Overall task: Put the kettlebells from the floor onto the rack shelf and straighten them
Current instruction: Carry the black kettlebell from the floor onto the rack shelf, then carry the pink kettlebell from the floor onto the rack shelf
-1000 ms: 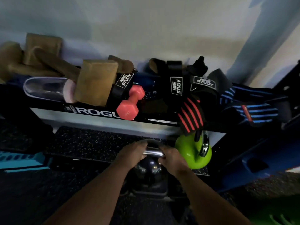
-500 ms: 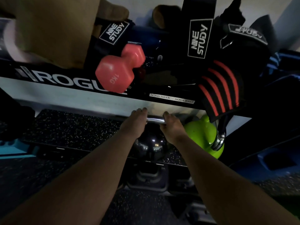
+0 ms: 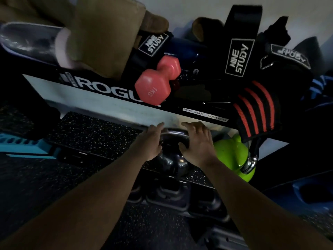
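Note:
A black kettlebell [image 3: 171,164] with a chrome handle [image 3: 175,134] stands upright on the speckled rubber rack shelf [image 3: 99,136]. My left hand [image 3: 150,142] lies against the left side of the handle and my right hand [image 3: 198,144] against the right side. Both hands have their fingers stretched out and apart, reaching toward the underside of the upper shelf. A lime-green kettlebell [image 3: 228,156] with a chrome handle sits on the same shelf just right of the black one, partly hidden by a hanging wrap.
The upper ROGUE shelf [image 3: 108,91] sits low over the kettlebells. It carries a pink 1 kg dumbbell [image 3: 153,87], brown blocks, black straps and a red-striped wrist wrap [image 3: 255,105] hanging down. A blue object [image 3: 21,145] lies left. Dark weights [image 3: 169,193] sit below the shelf.
The view has moved closer. My fingers, curled tight round the handle before, have uncurled and spread. The black kettlebell now rests on the shelf.

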